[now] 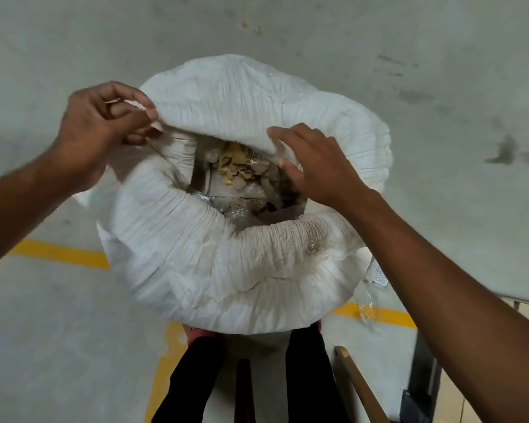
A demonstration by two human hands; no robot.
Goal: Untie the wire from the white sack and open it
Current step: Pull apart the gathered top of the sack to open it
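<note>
Sack mouth already gaping: white sack (226,245) stands upright on grey concrete floor (440,56), just beyond my feet, its woven rim rolled down into a thick puckered collar all the way round. My left hand (101,123) sits at the far-left part of the rim, thumb and fingertips pinched on the fabric edge there, lifting a flap of it. A thin strand runs down from that pinch toward the opening; I cannot tell whether it is the wire or a loose thread of the weave. My right hand (315,161) lies on the far-right part of the rim, fingers curled over the inner edge and gripping the cloth, palm down. Between the two hands the opening shows the contents (239,169): yellowish and grey-brown chips or scraps, partly under a clear plastic liner that glints near the middle. Near rim carries a dirty, frayed patch on its right side. Yellow painted lines (64,253) cross the floor on the left and right of the sack, passing beneath it. My dark trouser legs (196,377) are at the near edge, with a wooden bar (358,386) slanting to their right.
</note>
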